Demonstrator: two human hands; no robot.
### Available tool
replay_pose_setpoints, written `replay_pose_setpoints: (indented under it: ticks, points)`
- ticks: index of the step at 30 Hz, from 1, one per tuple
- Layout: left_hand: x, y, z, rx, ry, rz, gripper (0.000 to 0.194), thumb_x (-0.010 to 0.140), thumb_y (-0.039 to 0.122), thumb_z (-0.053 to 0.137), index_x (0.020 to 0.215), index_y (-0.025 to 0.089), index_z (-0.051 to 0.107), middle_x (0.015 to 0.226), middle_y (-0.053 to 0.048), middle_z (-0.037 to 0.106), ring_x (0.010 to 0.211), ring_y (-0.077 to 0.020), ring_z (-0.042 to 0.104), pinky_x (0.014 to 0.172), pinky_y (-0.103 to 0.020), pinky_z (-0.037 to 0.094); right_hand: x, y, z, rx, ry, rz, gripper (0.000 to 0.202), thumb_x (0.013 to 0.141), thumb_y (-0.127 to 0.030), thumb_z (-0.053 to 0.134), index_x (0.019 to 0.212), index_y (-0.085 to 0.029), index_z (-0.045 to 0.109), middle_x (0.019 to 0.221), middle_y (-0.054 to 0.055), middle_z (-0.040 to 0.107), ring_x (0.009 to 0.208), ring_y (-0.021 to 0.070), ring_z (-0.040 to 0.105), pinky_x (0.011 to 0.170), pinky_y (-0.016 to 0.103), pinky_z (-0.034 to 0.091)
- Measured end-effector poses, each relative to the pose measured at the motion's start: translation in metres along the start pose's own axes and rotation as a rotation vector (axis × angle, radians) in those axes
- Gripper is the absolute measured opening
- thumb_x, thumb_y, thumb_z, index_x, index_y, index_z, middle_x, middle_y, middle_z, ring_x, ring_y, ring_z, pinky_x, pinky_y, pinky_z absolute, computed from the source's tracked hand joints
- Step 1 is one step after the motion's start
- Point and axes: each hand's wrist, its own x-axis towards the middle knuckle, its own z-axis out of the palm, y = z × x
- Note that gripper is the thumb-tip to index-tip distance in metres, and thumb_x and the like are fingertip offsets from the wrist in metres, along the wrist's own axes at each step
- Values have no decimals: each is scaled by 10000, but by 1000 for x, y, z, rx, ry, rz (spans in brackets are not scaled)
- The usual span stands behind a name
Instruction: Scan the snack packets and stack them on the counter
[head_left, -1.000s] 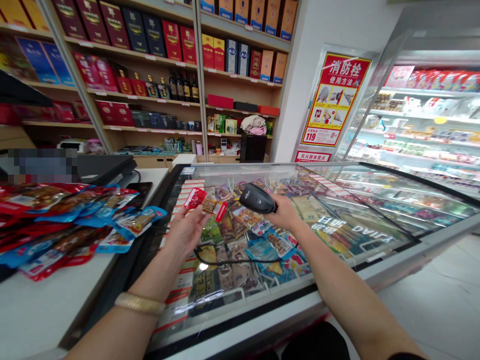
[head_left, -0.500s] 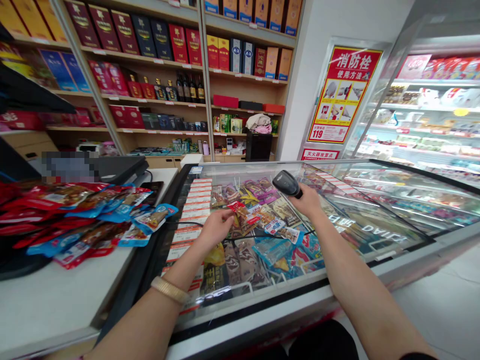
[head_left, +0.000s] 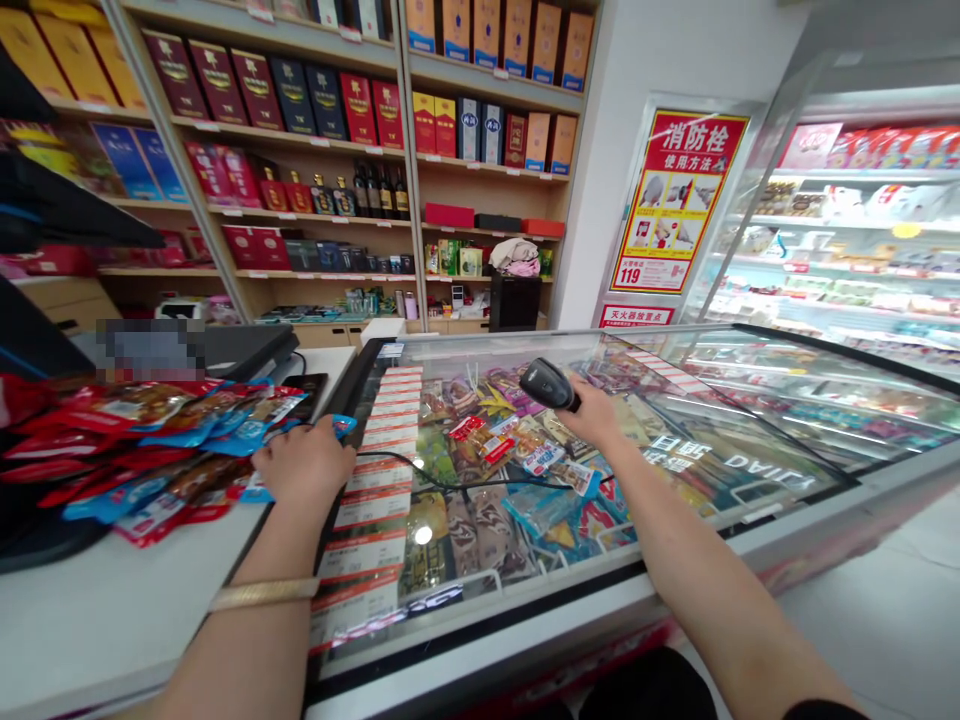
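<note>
Blue-and-clear plastic snack packet (head_left: 341,427) at white desk's (head_left: 187,585) right edge, partly covered by left hand (head_left: 306,462); grip hidden, cannot be told. Black handheld scanner (head_left: 549,384) grasped by right hand (head_left: 592,412) above glass-topped freezer (head_left: 450,600). Black monitor (head_left: 67,205) cut off by frame.

The black cable (head_left: 450,486) crosses low over the freezer's glass top (head_left: 480,590); its front edge offers free passage.

Behind the freezer (head_left: 540,628), a red poster (head_left: 676,205) is reading "消防栓 使用方法" and "119" — nearer the freezer, a small sign (head_left: 636,316) is showing "灭火器放置点". On the freezer's glass, white letters (head_left: 769,471) are seemingly spelling "DAILY" — price strips (head_left: 369,508) are blurring.
</note>
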Motion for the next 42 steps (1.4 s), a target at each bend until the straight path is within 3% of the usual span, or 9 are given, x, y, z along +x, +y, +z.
replay_pose_setpoints:
  ticks: [4,8,11,13,16,18,24,30,42]
  points:
    - [2,0,-2,68,-1,2,237,548,17,663,501,210,535,549,-58,489,1304,-438,370,1048,-638,145,-2,-8,1,34,-1,-22,243,712,-264,651,948,-214,682,881,74,724,834,268,670,705,310,476]
    - [5,4,-7,13,54,4,236,586,69,675,475,215,526,447,-30,331,1226,-421,451,1027,-605,237,-3,-13,4,87,19,-83,204,713,-285,645,899,-205,674,867,65,718,798,242,659,692,297,473]
    - [6,12,-3,-45,93,-18,151,641,128,698,579,212,588,524,-24,472,1066,-335,578,959,-460,404,-3,-17,6,110,28,-125,203,710,-294,651,887,-198,676,851,70,717,783,231,651,693,295,476]
    - [4,20,5,-272,78,-105,76,704,146,669,686,206,625,626,-12,577,899,-239,635,854,-338,485,-4,-20,7,129,17,-138,213,707,-286,652,897,-195,679,855,76,720,788,235,652,703,301,479]
    - [-4,30,19,-713,-71,-356,103,781,110,557,765,180,631,673,-6,632,692,-159,640,717,-272,534,-6,-28,8,168,-3,-180,218,711,-300,658,896,-186,676,872,86,723,811,243,659,730,311,484]
    - [-10,33,27,-852,-201,-482,126,777,77,526,767,158,622,677,-23,649,628,-152,637,670,-278,551,-7,-34,7,191,-29,-227,223,718,-319,666,896,-184,673,883,89,722,822,244,662,747,315,485]
    - [-24,28,38,-936,-353,-571,170,717,-5,560,772,156,567,676,-9,660,554,-127,621,560,-248,545,-11,-53,1,244,-111,-388,284,707,-286,684,976,-196,667,937,89,725,865,240,661,793,320,491]
    - [-36,34,44,-944,-386,-517,169,761,0,521,788,161,566,713,-15,683,623,-134,660,596,-252,560,-17,-65,4,227,-240,-487,285,695,-287,698,964,-198,670,933,73,721,885,226,666,787,297,490]
    - [-44,45,43,-849,-394,-554,165,743,-17,554,786,132,612,631,-8,650,526,-108,609,503,-198,519,-18,-73,1,164,-260,-538,275,717,-300,692,972,-202,662,925,78,717,866,227,661,758,298,490]
